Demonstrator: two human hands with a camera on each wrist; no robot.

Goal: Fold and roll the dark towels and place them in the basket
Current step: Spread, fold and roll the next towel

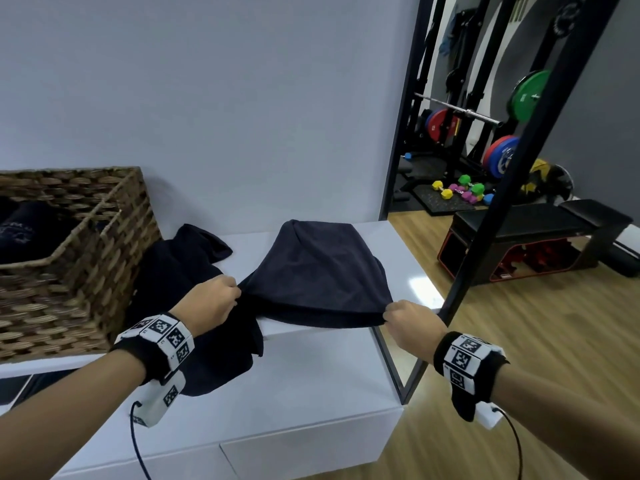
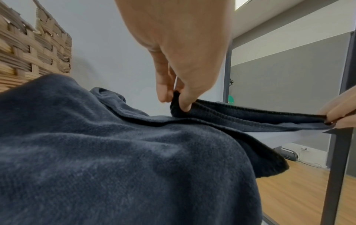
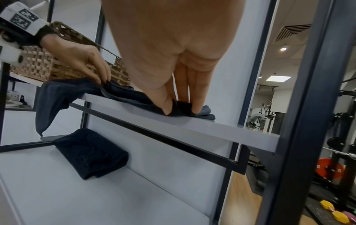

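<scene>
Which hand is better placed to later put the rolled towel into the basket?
Left. The left hand pinches the towel corner nearer the wicker basket; the right hand holds the far corner.

Matt fleecy cloth towel [image 1: 318,271], rough woven wicker basket [image 1: 104,258], glossy smooth white shelf [image 1: 311,375], wood floor [image 1: 536,341]

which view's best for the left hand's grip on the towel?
Left wrist: left hand pinches the towel hem, thumb and fingers plain. Head view shows only the hand's back. Right wrist shows it small, from the side.
</scene>
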